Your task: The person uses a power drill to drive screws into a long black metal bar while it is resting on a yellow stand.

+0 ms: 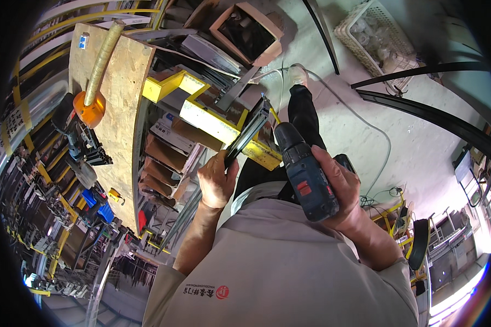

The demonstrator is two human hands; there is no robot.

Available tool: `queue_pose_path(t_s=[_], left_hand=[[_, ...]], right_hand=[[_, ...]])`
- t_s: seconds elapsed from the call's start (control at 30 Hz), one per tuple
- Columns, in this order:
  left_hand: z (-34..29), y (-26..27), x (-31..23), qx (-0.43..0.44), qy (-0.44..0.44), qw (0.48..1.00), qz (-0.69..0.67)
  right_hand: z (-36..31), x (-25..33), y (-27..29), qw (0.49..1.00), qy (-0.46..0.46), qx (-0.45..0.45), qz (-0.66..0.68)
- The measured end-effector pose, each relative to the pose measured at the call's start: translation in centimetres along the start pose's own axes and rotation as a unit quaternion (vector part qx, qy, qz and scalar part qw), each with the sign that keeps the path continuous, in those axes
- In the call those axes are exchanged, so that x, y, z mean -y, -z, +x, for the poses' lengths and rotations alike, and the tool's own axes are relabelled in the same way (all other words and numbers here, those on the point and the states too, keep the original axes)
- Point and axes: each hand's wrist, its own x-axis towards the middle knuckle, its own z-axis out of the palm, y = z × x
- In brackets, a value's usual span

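My left hand (218,181) is closed round a long dark metal profile (250,132), which slants up and to the right across a yellow steel frame (206,117). In my right hand (339,182) is a dark blue cordless drill (310,182), gripped with its black chuck pointing up and left. The chuck is a little to the right of the profile's upper end, apart from it. A bit at the chuck's tip cannot be made out clearly.
To the left, a wooden board (131,71) carries an orange-headed tool with a tan wrapped handle (105,62). A cardboard box (273,52) and a white plastic basket (348,34) stand farther off. A cable (384,133) snakes over the floor, and dark curved bars (431,117) cross at right.
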Motion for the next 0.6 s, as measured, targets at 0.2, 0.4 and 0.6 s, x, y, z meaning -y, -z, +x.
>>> queue_pose_path(t_s=[0.2,0.4,0.6], left_hand=[[-0.2,-0.2,0.4,-0.001,-0.013,1.000,-0.009],[0.1,0.0,0.2,0.003,-0.026,1.000,0.002],[0.0,-0.2,0.5,-0.008,-0.030,1.000,-0.005]], right_hand=[[-0.5,0.3,-0.3,1.000,0.008,-0.022,-0.013],[-1.0,0.9,0.1,1.000,-0.011,-0.011,-0.016],[-1.2,1.5,0.2,1.000,-0.012,-0.012,-0.010]])
